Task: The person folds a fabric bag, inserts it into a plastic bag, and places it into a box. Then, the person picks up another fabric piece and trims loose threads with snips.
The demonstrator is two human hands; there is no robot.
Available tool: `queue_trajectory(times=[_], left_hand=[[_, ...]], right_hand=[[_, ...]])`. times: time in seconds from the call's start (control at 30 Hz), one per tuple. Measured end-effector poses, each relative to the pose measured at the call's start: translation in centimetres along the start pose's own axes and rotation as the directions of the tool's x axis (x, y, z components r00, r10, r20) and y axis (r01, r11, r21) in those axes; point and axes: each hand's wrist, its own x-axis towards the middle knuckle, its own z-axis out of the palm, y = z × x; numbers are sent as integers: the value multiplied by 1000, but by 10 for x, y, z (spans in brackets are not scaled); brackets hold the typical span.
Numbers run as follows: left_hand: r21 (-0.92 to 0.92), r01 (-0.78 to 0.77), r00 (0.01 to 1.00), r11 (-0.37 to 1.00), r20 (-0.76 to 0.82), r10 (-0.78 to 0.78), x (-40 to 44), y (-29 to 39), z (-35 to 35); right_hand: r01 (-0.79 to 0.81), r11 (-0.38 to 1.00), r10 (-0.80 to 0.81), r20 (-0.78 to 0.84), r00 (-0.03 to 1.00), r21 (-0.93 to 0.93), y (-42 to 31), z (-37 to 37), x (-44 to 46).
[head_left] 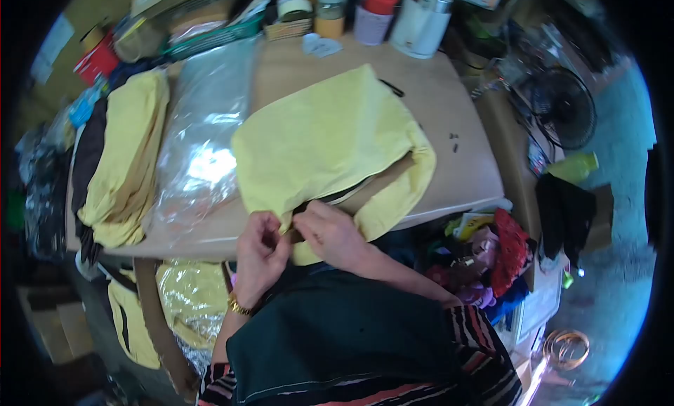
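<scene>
A yellow cloth bag (323, 135) lies on the table in front of me, its wide strap curving round at the right. Along its near edge runs a dark opening (344, 193), perhaps a zipper. My left hand (261, 250) pinches the bag's near left corner between thumb and fingers. Close beside it, my right hand (328, 232) is closed on the same edge, at the left end of the dark opening. The fingertips of both hands nearly meet, and what exactly lies between them is partly hidden.
Clear plastic bags (210, 125) and a stack of folded yellow cloth pieces (130, 153) lie on the left. A white kettle (421, 23), jars and baskets line the back. Below the table are an open carton (158, 329) and colourful cloth scraps (484, 258).
</scene>
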Motion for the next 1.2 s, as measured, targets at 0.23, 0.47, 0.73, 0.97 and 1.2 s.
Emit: queue_trajectory(times=[0.23,0.47,0.73,0.97,1.2], left_hand=[[-139,77,997,987,-21,-81,-15,4,3],[-17,121,991,993,-54,-121,-28,11,-25],[242,-98,916,965,-356,182,36,-10,-77],[250,-126,948,960,-254,190,109,-28,-53],[-50,-114,959,992,-268,97,110,-29,-48]], right_hand=[[-99,926,11,-235,972,-365,47,-58,-5],[-301,621,-57,-424,904,-724,77,-157,-26],[-552,829,504,-310,806,-88,94,-219,-7],[-407,902,426,-133,895,146,157,-167,86],[-396,910,414,-175,893,125,179,-161,85]])
